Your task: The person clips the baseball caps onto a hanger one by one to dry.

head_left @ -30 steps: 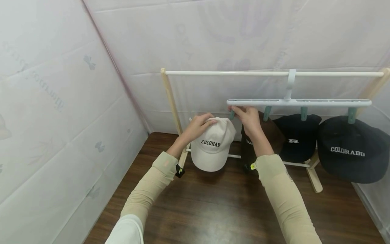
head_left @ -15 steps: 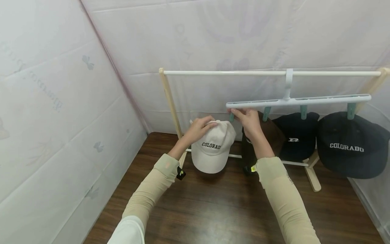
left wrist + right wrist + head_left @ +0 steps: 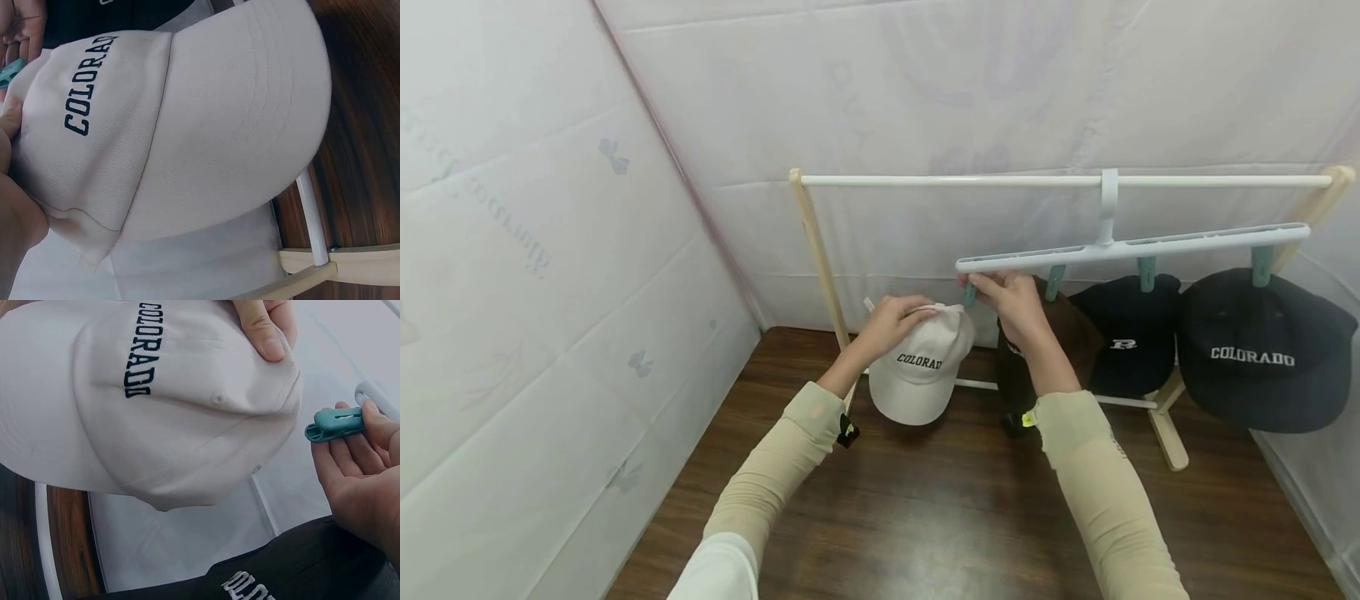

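My left hand (image 3: 891,327) grips the crown of a white baseball cap (image 3: 917,375) lettered COLORADO, its brim pointing down. The thumb lies on the front of the fabric in the right wrist view, with the other fingers partly hidden behind. At the left end of a white clip hanger (image 3: 1045,258), my right hand (image 3: 1018,308) pinches a green clip (image 3: 337,424) between thumb and fingers. A small gap separates the clip's tip from the cap's crown in the right wrist view. The hanger tilts, its left end lower than its right.
From the hanger's other green clips hang a brown cap (image 3: 1078,333), a black cap with an R (image 3: 1131,367) and a dark COLORADO cap (image 3: 1262,367). A rack with a white rod (image 3: 940,180) and wooden legs stands on the brown wooden table (image 3: 925,517), before pale curtains.
The hanger's left end has dipped and its right end has risen, lifting the dark cap. My right hand has lowered slightly with the clip. The white cap has shifted a little downward.
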